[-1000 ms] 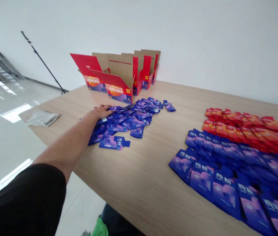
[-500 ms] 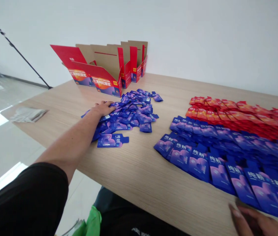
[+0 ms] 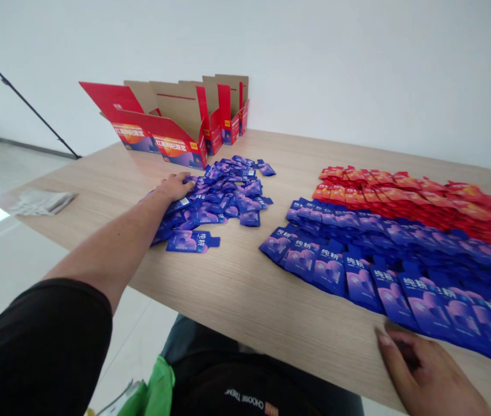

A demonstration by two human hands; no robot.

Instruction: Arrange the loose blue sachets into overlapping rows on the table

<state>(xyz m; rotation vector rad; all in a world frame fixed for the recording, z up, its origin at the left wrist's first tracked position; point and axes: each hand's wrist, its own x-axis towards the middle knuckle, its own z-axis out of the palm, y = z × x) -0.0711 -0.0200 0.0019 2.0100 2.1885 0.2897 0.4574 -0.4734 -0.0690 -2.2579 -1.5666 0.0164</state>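
Right hand (image 3: pixel 425 370) half-curled on worktop (image 3: pixel 245 300), just beside blue sachet rows (image 3: pixel 358 271), grip unclear. Left hand (image 3: pixel 174 187) open, flat on loose blue sachet pile (image 3: pixel 228 199). Red sachet rows (image 3: pixel 401 193) beyond; open red cartons (image 3: pixel 162 121) at far edge.

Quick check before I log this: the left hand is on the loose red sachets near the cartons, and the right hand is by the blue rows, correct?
Not quite: the head view shows the left hand on loose blue sachets, not red, near the cartons. The right hand is by the blue rows, as you said.
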